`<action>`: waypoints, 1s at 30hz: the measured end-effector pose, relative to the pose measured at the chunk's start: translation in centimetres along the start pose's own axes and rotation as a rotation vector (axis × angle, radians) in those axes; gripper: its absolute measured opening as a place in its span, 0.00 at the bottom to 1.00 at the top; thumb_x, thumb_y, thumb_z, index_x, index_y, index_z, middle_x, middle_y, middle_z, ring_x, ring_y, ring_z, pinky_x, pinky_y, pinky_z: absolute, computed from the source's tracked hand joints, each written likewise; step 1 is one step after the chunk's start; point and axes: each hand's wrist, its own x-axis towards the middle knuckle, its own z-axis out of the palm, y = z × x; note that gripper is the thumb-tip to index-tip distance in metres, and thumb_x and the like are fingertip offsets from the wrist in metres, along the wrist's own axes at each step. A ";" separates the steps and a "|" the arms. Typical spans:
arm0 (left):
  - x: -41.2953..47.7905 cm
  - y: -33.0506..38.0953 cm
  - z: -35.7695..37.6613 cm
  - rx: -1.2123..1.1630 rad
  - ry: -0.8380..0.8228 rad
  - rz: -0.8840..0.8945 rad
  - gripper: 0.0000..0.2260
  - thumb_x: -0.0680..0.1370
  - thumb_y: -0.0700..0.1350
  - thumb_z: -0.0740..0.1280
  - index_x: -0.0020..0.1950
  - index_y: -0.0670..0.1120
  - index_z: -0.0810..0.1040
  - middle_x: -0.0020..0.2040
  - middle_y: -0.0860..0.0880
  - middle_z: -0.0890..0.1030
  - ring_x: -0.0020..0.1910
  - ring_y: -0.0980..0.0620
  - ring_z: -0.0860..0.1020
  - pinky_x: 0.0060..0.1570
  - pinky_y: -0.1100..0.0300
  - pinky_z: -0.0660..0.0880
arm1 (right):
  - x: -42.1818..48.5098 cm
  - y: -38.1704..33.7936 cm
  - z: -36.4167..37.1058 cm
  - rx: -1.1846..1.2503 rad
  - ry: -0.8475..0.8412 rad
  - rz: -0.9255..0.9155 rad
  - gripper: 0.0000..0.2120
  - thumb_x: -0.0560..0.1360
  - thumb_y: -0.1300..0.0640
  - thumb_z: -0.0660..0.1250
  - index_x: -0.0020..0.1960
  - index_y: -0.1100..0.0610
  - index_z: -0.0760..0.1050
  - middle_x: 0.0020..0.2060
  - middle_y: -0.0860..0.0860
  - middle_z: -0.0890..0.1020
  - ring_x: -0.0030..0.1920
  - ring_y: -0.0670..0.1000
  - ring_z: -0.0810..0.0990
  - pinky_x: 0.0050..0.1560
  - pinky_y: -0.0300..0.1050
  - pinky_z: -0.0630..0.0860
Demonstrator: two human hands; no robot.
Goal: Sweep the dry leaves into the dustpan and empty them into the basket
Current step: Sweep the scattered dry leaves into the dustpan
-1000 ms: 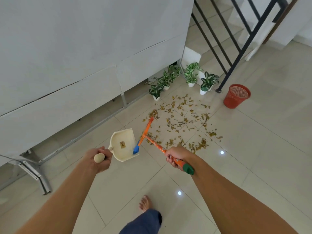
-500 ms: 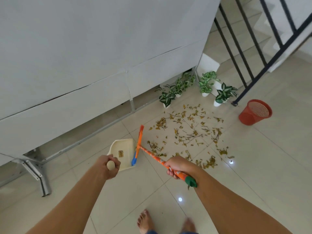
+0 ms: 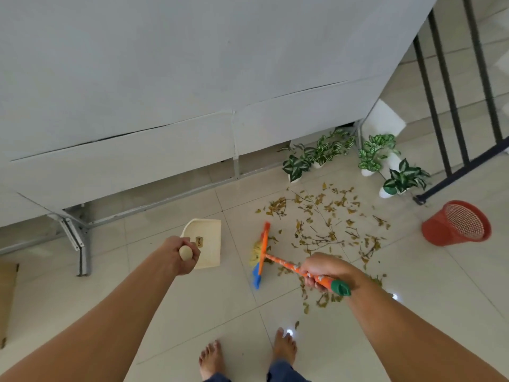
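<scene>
Dry yellow-brown leaves (image 3: pixel 327 216) and twigs lie scattered over the pale floor tiles, right of centre. My left hand (image 3: pixel 180 253) grips the round end of the handle of a cream dustpan (image 3: pixel 208 239), whose pan sits low over the floor with its mouth facing right. My right hand (image 3: pixel 326 271) is shut on the orange handle of a small broom (image 3: pixel 261 253) with an orange and blue head. The broom head rests on the floor between the dustpan and the leaves, with a few leaves against it. A red mesh basket (image 3: pixel 457 223) stands at the far right.
Several small potted plants (image 3: pixel 371 158) in white pots stand behind the leaves, by a black stair railing (image 3: pixel 454 106). A grey panel on a metal frame (image 3: pixel 80 238) fills the left and top. My bare feet (image 3: pixel 248 354) are at the bottom. Cardboard (image 3: pixel 7 296) lies at far left.
The broom head has come out of the dustpan and moved right, down onto the floor by the leaves. I have stepped closer, and the view has shifted left.
</scene>
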 end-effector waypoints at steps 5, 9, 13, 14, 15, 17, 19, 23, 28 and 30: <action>-0.3 -2.4 3.4 -0.022 0.018 0.038 0.08 0.82 0.34 0.59 0.44 0.38 0.73 0.38 0.46 0.70 0.12 0.56 0.64 0.14 0.70 0.66 | -1.0 -1.0 -3.5 -0.068 -0.069 -0.044 0.05 0.79 0.62 0.59 0.53 0.62 0.71 0.32 0.52 0.76 0.26 0.43 0.71 0.20 0.34 0.69; -0.6 -4.0 4.7 -0.024 0.039 0.064 0.08 0.82 0.34 0.58 0.44 0.38 0.72 0.39 0.46 0.71 0.12 0.56 0.64 0.15 0.70 0.66 | 0.8 -1.1 -3.1 -0.052 -0.089 -0.081 0.10 0.79 0.62 0.59 0.59 0.63 0.71 0.35 0.53 0.76 0.25 0.43 0.72 0.20 0.34 0.69; -0.8 -5.5 5.6 0.002 0.049 0.082 0.08 0.82 0.33 0.57 0.44 0.38 0.72 0.40 0.45 0.71 0.12 0.56 0.64 0.15 0.70 0.66 | 0.9 0.1 -4.5 -0.031 -0.081 -0.040 0.06 0.81 0.61 0.57 0.53 0.60 0.72 0.34 0.52 0.73 0.26 0.43 0.70 0.20 0.33 0.69; -0.8 -5.6 5.6 -0.003 0.052 0.080 0.08 0.82 0.33 0.57 0.45 0.39 0.72 0.40 0.46 0.71 0.13 0.56 0.64 0.16 0.70 0.66 | 0.6 0.5 -5.2 -0.040 -0.071 -0.048 0.07 0.81 0.61 0.56 0.49 0.59 0.72 0.35 0.52 0.73 0.27 0.43 0.70 0.21 0.33 0.69; -0.7 -5.8 5.7 -0.013 0.053 0.078 0.08 0.82 0.34 0.57 0.45 0.39 0.72 0.40 0.46 0.72 0.13 0.56 0.64 0.16 0.70 0.66 | 0.3 0.7 -6.0 -0.053 -0.062 -0.061 0.08 0.81 0.61 0.56 0.46 0.58 0.71 0.36 0.53 0.73 0.27 0.43 0.70 0.21 0.33 0.69; -0.6 -6.3 5.9 -0.026 0.059 0.078 0.08 0.82 0.34 0.57 0.45 0.40 0.72 0.40 0.47 0.72 0.14 0.57 0.64 0.16 0.70 0.66 | -0.7 1.1 -7.3 -0.071 -0.058 -0.077 0.06 0.81 0.62 0.55 0.47 0.59 0.70 0.37 0.54 0.74 0.28 0.43 0.71 0.23 0.33 0.69; -0.8 -7.1 6.5 -0.011 0.067 0.081 0.08 0.82 0.35 0.57 0.44 0.40 0.71 0.38 0.47 0.70 0.13 0.56 0.64 0.15 0.71 0.65 | -1.5 1.4 -8.2 -0.091 -0.063 -0.091 0.05 0.80 0.62 0.56 0.50 0.62 0.69 0.37 0.55 0.75 0.29 0.43 0.71 0.26 0.34 0.70; -1.1 -8.7 7.9 0.034 0.095 0.098 0.05 0.81 0.34 0.58 0.49 0.40 0.72 0.38 0.46 0.70 0.21 0.57 0.68 0.15 0.71 0.65 | -1.5 2.0 -8.7 -0.113 -0.068 -0.122 0.09 0.79 0.63 0.57 0.59 0.61 0.67 0.35 0.53 0.74 0.27 0.43 0.71 0.23 0.34 0.70; -1.4 -9.4 8.9 0.061 0.135 0.103 0.07 0.80 0.32 0.58 0.56 0.41 0.71 0.39 0.46 0.69 0.28 0.57 0.68 0.15 0.70 0.66 | -0.6 3.0 -9.2 -0.089 -0.102 -0.067 0.08 0.79 0.62 0.57 0.58 0.60 0.67 0.36 0.52 0.73 0.27 0.43 0.71 0.20 0.33 0.68; -1.2 -9.2 9.0 0.048 0.133 0.090 0.07 0.80 0.33 0.59 0.55 0.41 0.70 0.39 0.46 0.68 0.28 0.56 0.68 0.15 0.70 0.66 | -0.7 3.1 -9.8 -0.098 -0.122 -0.061 0.05 0.79 0.63 0.55 0.53 0.60 0.68 0.35 0.52 0.73 0.28 0.42 0.69 0.21 0.32 0.68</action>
